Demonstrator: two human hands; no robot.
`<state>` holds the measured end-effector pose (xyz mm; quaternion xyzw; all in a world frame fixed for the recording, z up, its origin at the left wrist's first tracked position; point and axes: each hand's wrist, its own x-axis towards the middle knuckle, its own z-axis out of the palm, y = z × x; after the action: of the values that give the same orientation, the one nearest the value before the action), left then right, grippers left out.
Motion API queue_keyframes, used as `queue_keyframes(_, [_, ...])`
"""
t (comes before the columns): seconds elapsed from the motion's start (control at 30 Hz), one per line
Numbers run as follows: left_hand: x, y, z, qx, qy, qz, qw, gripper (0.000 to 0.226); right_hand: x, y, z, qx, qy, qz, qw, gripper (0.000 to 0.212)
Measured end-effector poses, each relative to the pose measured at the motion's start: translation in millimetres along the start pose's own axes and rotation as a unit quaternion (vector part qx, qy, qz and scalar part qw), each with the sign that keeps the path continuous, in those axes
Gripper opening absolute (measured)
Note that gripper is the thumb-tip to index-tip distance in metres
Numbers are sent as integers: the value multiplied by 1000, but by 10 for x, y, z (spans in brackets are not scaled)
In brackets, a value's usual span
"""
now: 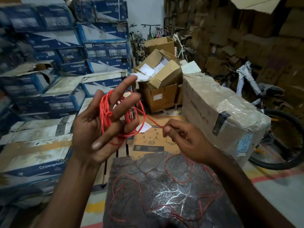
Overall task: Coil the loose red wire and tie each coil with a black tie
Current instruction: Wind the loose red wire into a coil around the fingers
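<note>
Two bare hands work a length of red wire (105, 112) in a crowded storeroom. The left hand (100, 127) is raised with its palm toward the person and its fingers spread apart, and several turns of the wire are looped around those fingers, forming a loose coil; the hand is not clenched, the loops simply hanging over the extended fingers. A single strand runs from the coil down and to the right to the right hand (179, 137), which pinches it between thumb and forefinger, the other fingers curled in. The rest of the wire trails loose in wide curls across a dark patterned cloth (148, 178) spread on the near surface below both hands. No black tie can be made out. Just beyond the cloth lies a flat brown carton (148, 140) printed with small symbols. Stacks of blue and white boxes (49, 55) marked Crompton fill the left side, some of them torn. Farther back stand open cardboard boxes (162, 79) holding papers, and to the right a large wrapped parcel (213, 109) sits in front of a bicycle (263, 99), with more bicycles dimly visible against the far wall.
</note>
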<state>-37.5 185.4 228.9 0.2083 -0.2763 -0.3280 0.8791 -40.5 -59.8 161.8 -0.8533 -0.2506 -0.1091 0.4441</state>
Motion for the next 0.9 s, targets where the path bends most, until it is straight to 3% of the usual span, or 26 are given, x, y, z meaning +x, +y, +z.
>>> queue_keyframes(0.07, [53, 21, -112, 33, 42, 31, 998, 61, -161, 44, 26, -29, -22, 6, 999, 28])
queue_keyframes(0.13, [103, 31, -180, 116, 132, 67, 982, 60, -295, 50, 47, -64, -52, 13, 997, 31])
queue_keyframes(0.23, [248, 1, -246, 173, 185, 86, 964, 59, -477, 30, 38, -109, -100, 35, 988, 37])
queue_keyframes(0.33, [342, 13, -351, 322, 277, 124, 897, 54, -628, -60, -22, -163, -162, 30, 973, 38])
queue_keyframes(0.4, [340, -10, -424, 500, 292, 86, 811, 50, -682, -159, -122, -166, -177, 16, 970, 32])
queue_keyframes(0.5, [274, -120, -464, 748, 250, -40, 613, 31, -653, -368, -344, -164, -159, -25, 973, 30])
queue_keyframes(0.53, [245, -181, -469, 787, 224, -59, 572, 35, -629, -425, -427, -153, -135, -36, 978, 31])
queue_keyframes(0.63, [147, -360, -428, 838, 182, -93, 506, 57, -513, -532, -658, -111, -47, -67, 990, 28])
queue_keyframes(0.7, [68, -455, -420, 838, 146, -113, 513, 68, -383, -532, -769, -128, 21, -87, 988, 25])
queue_keyframes(0.77, [13, -527, -429, 810, 122, -120, 561, 83, -243, -482, -824, -125, 86, -88, 985, 22])
queue_keyframes(0.83, [-10, -596, -419, 760, 121, -142, 623, 82, -118, -421, -840, -105, 136, -98, 980, 9])
queue_keyframes(0.9, [-22, -652, -335, 679, 111, -154, 709, 62, -11, -339, -833, -90, 179, -99, 975, 3])
